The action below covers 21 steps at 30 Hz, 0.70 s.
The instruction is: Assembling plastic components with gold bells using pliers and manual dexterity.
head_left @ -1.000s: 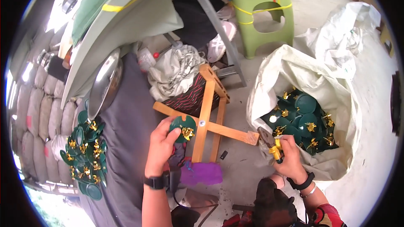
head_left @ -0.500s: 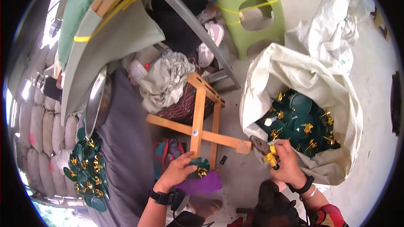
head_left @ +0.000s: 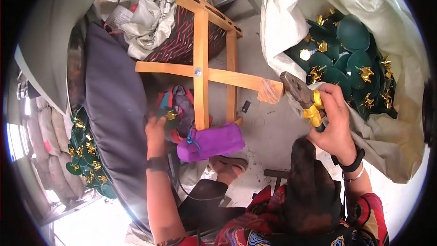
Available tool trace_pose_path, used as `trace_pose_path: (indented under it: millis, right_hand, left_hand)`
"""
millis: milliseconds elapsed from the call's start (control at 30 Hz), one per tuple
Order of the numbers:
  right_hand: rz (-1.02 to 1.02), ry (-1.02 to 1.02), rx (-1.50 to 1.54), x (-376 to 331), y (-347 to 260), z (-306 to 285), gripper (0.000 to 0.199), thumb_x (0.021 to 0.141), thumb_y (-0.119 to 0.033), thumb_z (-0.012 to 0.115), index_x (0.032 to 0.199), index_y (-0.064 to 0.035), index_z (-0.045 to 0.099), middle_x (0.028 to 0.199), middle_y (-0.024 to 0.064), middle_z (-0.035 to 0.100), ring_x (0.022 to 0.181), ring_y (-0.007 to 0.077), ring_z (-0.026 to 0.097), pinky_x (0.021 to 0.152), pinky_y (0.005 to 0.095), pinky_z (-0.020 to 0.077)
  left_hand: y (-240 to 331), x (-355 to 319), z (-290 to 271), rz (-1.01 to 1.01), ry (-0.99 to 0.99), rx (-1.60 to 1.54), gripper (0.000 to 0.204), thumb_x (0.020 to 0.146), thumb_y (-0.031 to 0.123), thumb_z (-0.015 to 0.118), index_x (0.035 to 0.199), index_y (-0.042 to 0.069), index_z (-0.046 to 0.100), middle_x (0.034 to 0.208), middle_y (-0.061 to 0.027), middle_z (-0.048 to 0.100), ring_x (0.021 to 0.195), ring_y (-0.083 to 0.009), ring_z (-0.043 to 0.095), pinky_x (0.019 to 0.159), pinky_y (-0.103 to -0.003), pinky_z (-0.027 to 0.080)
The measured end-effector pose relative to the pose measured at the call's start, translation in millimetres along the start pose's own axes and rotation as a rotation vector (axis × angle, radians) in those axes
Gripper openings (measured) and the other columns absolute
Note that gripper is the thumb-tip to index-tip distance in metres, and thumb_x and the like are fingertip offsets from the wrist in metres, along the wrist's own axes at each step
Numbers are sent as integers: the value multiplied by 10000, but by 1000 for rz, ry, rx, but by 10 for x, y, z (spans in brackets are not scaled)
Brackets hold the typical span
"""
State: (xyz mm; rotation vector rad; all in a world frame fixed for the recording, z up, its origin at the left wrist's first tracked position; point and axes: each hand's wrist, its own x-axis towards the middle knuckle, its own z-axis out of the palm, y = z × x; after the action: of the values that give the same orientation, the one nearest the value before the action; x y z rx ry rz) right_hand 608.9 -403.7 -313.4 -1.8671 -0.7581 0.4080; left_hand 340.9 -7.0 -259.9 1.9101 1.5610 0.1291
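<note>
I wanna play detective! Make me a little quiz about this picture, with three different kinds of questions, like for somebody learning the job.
1. What tool does the person's right hand hold?

2. True or false: green discs lie inside the big white sack on the right.

3. What colour is the bundle at the lower end of the wooden frame? a) orange b) purple c) white

Key: 1. Pliers with yellow and black handles. 2. True. 3. b.

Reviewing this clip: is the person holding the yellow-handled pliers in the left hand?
No, the right hand grips the yellow-handled pliers.
</note>
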Motion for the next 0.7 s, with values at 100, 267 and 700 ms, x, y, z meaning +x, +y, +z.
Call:
trace_pose_path:
  millis: [100,267,700]
  right_hand:
    - [-6,-12,15,-27,9,21,594,545,80,640,1126,35,520,1152,158,471,989,328,547,815,339,487]
    - [-42,16,-43,-28,17,-6,605,549,73,637,1142,10,532,1163,120,481,926,248,547,677,288,474]
    - [-141,40,-207,10,38,25,561,599,89,610,1152,20,536,1176,122,509,918,209,574,686,246,470]
  left_hand:
    - [-465,215,-36,419,201,602,198,906,136,581,984,-35,644,1379,-244,481,1128,-323,587,949,-369,451]
    - [-537,1,52,188,-148,884,352,890,220,574,1042,-95,616,1137,-334,590,1083,-487,537,906,-476,440]
    - [-1688,-579,253,-348,-266,-197,267,894,175,616,1087,-10,616,1000,-120,659,815,-235,626,722,-358,488]
